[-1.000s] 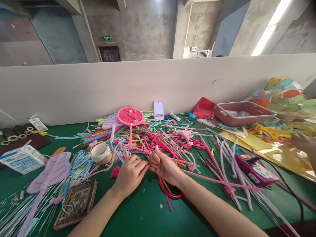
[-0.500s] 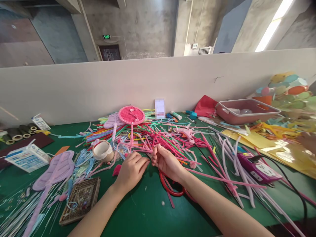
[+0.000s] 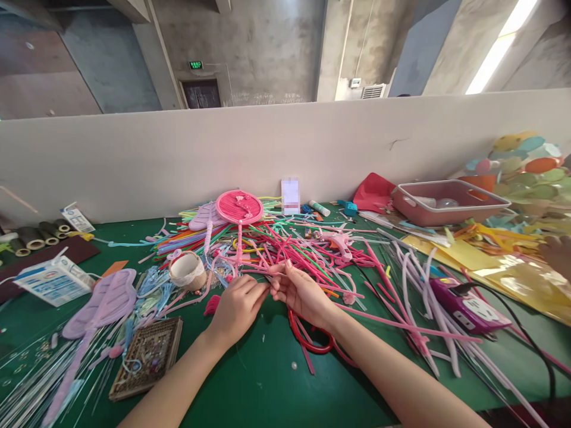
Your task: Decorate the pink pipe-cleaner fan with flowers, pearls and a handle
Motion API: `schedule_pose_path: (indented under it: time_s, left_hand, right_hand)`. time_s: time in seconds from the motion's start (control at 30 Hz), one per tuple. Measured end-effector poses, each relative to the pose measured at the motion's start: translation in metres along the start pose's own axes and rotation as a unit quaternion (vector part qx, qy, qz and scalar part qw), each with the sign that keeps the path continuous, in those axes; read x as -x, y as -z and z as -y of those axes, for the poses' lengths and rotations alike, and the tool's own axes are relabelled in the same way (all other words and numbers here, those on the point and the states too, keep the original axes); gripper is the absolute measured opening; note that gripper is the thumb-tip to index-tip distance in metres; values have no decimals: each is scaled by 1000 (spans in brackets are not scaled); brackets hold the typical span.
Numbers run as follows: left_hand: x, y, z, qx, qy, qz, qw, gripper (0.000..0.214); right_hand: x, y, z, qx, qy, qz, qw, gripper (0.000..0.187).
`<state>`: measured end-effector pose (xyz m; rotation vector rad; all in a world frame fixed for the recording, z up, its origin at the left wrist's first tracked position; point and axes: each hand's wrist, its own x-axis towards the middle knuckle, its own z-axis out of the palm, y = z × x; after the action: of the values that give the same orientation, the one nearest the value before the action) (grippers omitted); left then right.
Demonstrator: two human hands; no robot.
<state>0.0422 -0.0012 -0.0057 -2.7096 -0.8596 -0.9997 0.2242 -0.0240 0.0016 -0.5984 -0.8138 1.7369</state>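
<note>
My left hand [image 3: 238, 304] and my right hand [image 3: 301, 293] meet over the near edge of a heap of pink pipe cleaners [image 3: 307, 252]. Both are closed in a pinch, fingertips almost touching. Whatever they grip is too small and too covered to name. Under my right wrist lies a red looped handle [image 3: 328, 346], partly hidden. A dark pink fuzzy piece [image 3: 212, 305] rests just left of my left hand. Behind the hands stands a round pink fan-shaped piece [image 3: 232, 213] made of pipe cleaners, on a twisted stem.
On the left are a tape roll [image 3: 187, 271], a beaded tray [image 3: 149, 359], a purple fan-shaped piece [image 3: 107, 300] and a tissue-like box [image 3: 53, 282]. A purple power strip [image 3: 468, 306] with a black cable and a pink basket [image 3: 446, 211] stand right. Another person's hand [image 3: 557, 252] shows at the right edge.
The fingers of my right hand have shifted slightly left and down, nearer my left fingertips. The view has moved a little; the things on the table lie as before.
</note>
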Motion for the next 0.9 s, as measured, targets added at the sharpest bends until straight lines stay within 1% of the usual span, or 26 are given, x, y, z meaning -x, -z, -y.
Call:
schedule_pose_path:
  time_s: [0.13,0.3,0.43,0.63,0.8,0.9]
  left_hand:
    - [3,-1,4,5,28,-7,1000,28]
    - [1,1,0,29,4,11,1000,25]
    - [-1,1,-2,35,-11,16,999,22]
    - [2,2,3,37,14,4,999,21]
    - [3,2,5,41,2,19,999,27]
    - [3,3,3,43,-1,27,999,21]
  right_hand:
    - [0,1,-3,-4,0,7,1000,38]
    - [-2,7,-6,-23,2,2,1000,35]
    - [-2,7,-1,-35,12,-9,999,34]
    - [-1,4,0,-34,-9,-6,999,41]
    - [-2,6,-4,-34,-21,4,999,40]
    - [-1,4,-4,-34,-16,1,999,38]
